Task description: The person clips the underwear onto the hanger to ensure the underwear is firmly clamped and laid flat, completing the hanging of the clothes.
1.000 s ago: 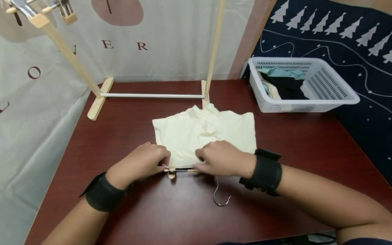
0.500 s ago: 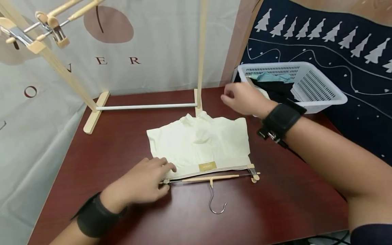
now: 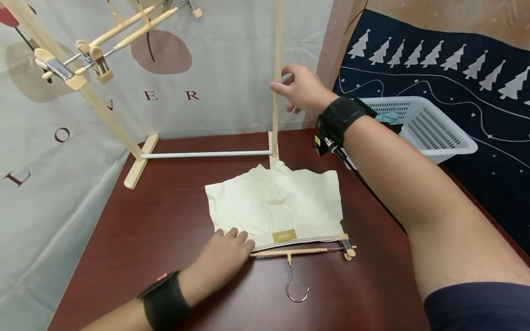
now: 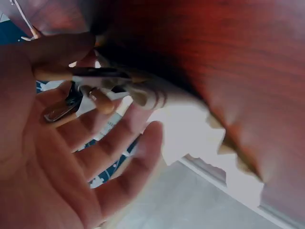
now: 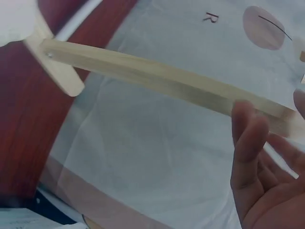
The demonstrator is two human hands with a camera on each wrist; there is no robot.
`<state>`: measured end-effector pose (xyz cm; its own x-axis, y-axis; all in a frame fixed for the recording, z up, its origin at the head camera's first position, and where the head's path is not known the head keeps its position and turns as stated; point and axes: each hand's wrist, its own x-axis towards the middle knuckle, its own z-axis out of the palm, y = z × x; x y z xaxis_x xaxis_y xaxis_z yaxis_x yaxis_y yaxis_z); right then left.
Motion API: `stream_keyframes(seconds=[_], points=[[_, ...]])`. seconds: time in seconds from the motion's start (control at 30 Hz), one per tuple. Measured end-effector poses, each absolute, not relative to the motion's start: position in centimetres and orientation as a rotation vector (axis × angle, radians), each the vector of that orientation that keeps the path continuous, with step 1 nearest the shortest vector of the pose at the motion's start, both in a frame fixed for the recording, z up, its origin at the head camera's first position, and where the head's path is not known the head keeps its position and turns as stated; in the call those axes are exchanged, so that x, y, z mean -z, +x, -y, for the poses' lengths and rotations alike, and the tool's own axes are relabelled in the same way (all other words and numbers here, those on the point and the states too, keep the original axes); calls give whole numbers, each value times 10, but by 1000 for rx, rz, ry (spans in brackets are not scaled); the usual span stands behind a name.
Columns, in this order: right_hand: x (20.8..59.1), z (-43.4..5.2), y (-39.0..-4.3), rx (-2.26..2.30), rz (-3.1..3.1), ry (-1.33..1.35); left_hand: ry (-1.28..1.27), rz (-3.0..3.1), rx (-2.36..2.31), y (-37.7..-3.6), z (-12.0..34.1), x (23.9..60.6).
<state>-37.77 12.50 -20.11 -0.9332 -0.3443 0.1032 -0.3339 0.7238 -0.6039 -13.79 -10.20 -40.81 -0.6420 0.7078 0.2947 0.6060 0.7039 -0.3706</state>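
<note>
Cream shorts lie flat on the table, with a gold label on the waistband. Along the waistband runs a clip hanger, its hook towards me. A clip grips the waistband's right end. My left hand rests over the hanger's left end, fingertips on the waistband. In the left wrist view its fingers are mostly straight, and another clip sits before the palm. My right hand is raised beside the rack's right wooden post, fingers loosely bent and holding nothing; contact with the post cannot be told.
A wooden rack stands at the back, with a white lower bar and left post. Two more clip hangers hang at its upper left. At the right, a white basket holds folded cloths, partly hidden by my right arm.
My right hand has left the hanger and risen to the post. My left hand has settled over the hanger's left end. The camera view has shifted, showing more of the upper hangers.
</note>
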Motion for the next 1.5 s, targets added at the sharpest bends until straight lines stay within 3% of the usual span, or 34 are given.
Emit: stream_keyframes(seconds=[0.47,1.0,1.2,1.5], points=[[198,-120,-395,987,-2967,-627,-944,2484,-236,-142,111,405],[196,-122,-394,912,-2981,-704,-1210,2338,343,-155,186,329],[197,-123,-396,913,-2980,-739,-1038,2262,531,-164,221,284],[198,-124,-401,981,-2951,-777,-650,2191,239,-159,236,217]])
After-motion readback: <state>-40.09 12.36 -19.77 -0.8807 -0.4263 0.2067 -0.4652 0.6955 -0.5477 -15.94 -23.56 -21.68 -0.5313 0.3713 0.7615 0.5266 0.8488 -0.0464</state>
